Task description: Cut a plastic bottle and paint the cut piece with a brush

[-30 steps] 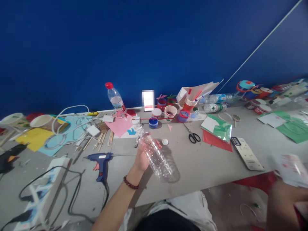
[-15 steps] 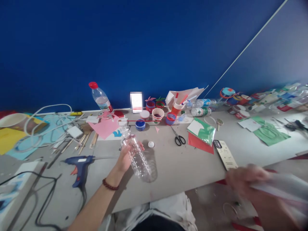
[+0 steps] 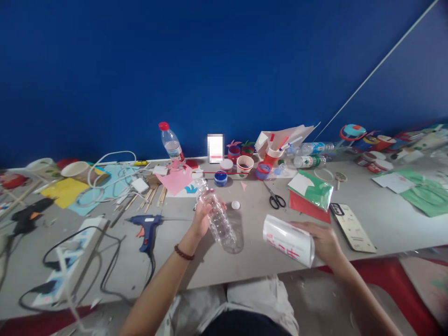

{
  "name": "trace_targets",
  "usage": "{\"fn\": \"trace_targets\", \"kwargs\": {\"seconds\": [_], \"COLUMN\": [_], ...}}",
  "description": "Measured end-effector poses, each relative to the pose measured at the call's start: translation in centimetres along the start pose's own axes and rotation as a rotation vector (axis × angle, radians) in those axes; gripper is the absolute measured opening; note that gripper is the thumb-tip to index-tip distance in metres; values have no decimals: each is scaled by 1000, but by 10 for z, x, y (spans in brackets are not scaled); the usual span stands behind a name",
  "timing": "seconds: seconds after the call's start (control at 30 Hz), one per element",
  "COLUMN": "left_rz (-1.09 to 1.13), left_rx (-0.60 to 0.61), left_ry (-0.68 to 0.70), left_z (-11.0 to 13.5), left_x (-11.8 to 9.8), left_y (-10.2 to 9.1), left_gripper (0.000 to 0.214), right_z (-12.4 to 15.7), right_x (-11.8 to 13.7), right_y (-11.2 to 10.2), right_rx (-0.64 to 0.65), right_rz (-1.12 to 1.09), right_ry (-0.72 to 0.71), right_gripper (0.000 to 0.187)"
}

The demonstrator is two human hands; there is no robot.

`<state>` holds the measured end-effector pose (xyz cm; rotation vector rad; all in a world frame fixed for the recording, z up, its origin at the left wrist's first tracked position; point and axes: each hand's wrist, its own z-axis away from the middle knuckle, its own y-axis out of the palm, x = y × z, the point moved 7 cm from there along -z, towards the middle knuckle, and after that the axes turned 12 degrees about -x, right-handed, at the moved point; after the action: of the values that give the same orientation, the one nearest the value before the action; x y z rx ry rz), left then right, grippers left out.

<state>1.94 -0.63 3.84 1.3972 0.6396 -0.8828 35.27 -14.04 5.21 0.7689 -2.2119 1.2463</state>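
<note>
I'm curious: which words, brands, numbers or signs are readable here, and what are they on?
White wrap in the right hand: large red characters, perhaps "白开", too blurred to be sure.
Red-capped bottle: label too small.
Green-labelled bottle: too small.
Blue-labelled bottle: too small.
Phone: markings too small.
Nothing reads for certain.

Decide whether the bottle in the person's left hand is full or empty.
It looks empty: the clear bottle in the left hand shows no liquid line through its walls.
</note>
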Motion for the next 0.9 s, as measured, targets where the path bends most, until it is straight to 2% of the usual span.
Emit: {"fn": "trace_targets", "kwargs": {"seconds": [0.13,0.3,0.53,0.6,0.7,0.8,0.87,0.9], "left_rz": [-9,-26,-39,-46,-42,-43,-46,-47], "left_rx": [27,57,60,67,59,53,46,42], "left_ry": [-7,2,9,14,12,-1,-6,-6], "left_z": [4,6,4,4,4,4,3,3], "left_x": [0,1,5,6,6,6,7,7], "left_y": [4,7,6,6,6,7,7,6], "left_gripper": [68,71,70,70,70,70,70,70], "right_z": [6,20,19,22,32,40,40,38], "right_x": [21,9,2,-5,-22,-34,-36,-33], "right_y": [25,34,45,46,50,52,50,47], "right_rx": [77,110,167,188,224,190,138,104], "right_rz": [-97,-125,-271,-313,-405,-529,-548,-509], "right_ry": [79,232,303,384,595,783,802,761], "right_gripper": [22,23,27,28,34,39,44,47]}}
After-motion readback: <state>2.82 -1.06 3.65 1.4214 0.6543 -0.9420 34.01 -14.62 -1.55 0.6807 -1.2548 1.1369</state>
